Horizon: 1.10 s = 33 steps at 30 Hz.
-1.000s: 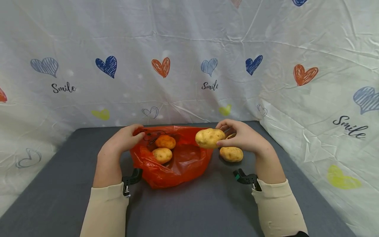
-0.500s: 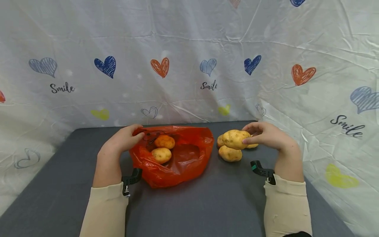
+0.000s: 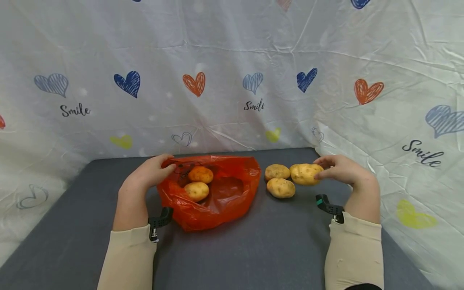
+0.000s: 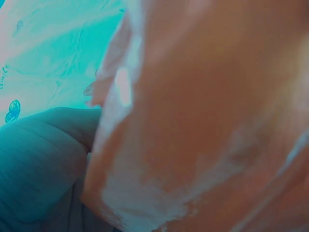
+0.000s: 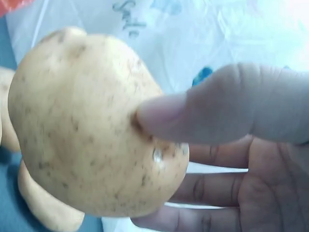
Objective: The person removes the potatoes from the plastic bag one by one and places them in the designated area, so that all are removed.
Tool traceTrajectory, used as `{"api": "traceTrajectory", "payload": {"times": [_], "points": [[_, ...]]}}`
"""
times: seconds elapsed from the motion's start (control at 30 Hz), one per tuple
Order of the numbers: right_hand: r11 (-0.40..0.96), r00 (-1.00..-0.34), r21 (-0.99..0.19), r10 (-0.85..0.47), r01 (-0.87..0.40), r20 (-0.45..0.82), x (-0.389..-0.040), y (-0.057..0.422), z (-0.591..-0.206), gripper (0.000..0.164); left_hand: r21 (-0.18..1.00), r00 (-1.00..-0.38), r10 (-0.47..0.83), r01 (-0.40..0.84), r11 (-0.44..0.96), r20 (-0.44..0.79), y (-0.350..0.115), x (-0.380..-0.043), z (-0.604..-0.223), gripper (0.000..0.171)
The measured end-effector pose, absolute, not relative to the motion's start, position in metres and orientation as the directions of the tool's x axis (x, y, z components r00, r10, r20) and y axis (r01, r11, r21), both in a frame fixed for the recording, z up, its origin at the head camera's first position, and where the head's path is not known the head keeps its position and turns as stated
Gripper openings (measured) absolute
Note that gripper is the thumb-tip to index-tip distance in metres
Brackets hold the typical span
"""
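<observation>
My left hand (image 3: 146,174) pinches the upper left rim of a red plastic bag (image 3: 217,215), whose mouth gapes toward me. Inside the bag lie two potatoes: one (image 3: 200,174) tinted orange by the plastic, and a paler one (image 3: 197,191) in front of it. In the left wrist view, the blurred bag (image 4: 207,121) hides most of the hand (image 4: 38,164). At the right, my right hand (image 3: 344,171) holds a large yellow potato (image 3: 302,174), the thumb pressed on its near side (image 5: 87,125) and the fingers behind.
Left of the held potato, two more potatoes rest on the dark grey table (image 3: 246,257): a back one (image 3: 277,172) and a front one (image 3: 280,188). A white sheet (image 3: 217,48) printed with hearts hangs behind the table and along its right side.
My right hand has carried the potato rightward from over the bag's right rim and lowered it beside the other two potatoes. The left hand keeps its place on the bag.
</observation>
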State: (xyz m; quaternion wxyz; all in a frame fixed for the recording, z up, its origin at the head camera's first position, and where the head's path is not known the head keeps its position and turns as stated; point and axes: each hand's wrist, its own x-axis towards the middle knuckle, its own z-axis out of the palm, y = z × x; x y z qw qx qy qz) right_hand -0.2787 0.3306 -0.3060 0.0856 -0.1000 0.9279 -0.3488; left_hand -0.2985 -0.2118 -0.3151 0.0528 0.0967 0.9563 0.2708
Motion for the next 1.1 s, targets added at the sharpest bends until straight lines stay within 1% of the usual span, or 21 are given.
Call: {"api": "traceTrajectory", "payload": {"times": [0.13,0.27,0.47,0.67,0.93,1.1], "points": [[0.732,-0.964,-0.682,-0.193,-0.018,-0.182,-0.282,0.340,-0.312,0.062,0.525,-0.977,0.208,0.147,0.838,-0.057,-0.211,-0.299,-0.315,0.063],[0.734,-0.954,-0.677,-0.166,0.048,-0.249,-0.287,0.346,-0.318,0.062,0.529,-0.977,0.207,0.147,0.836,-0.054,-0.211,-0.299,-0.315,0.062],[0.744,-0.945,-0.660,-0.132,0.104,-0.298,-0.294,0.351,-0.330,0.061,0.532,-0.977,0.210,0.155,0.832,-0.043,-0.211,-0.298,-0.316,0.061],[0.705,-0.937,-0.690,-0.108,0.164,-0.333,-0.298,0.356,-0.343,0.061,0.526,-0.976,0.215,0.162,0.835,-0.041,-0.211,-0.298,-0.316,0.060],[0.661,-0.920,-0.725,-0.135,0.192,-0.367,-0.307,0.361,-0.359,0.069,0.525,-0.976,0.213,0.157,0.836,-0.048,-0.211,-0.297,-0.315,0.061],[0.646,-0.918,-0.735,-0.135,0.204,-0.373,-0.311,0.363,-0.361,0.074,0.531,-0.976,0.212,0.155,0.833,-0.048,-0.212,-0.298,-0.315,0.060]]}}
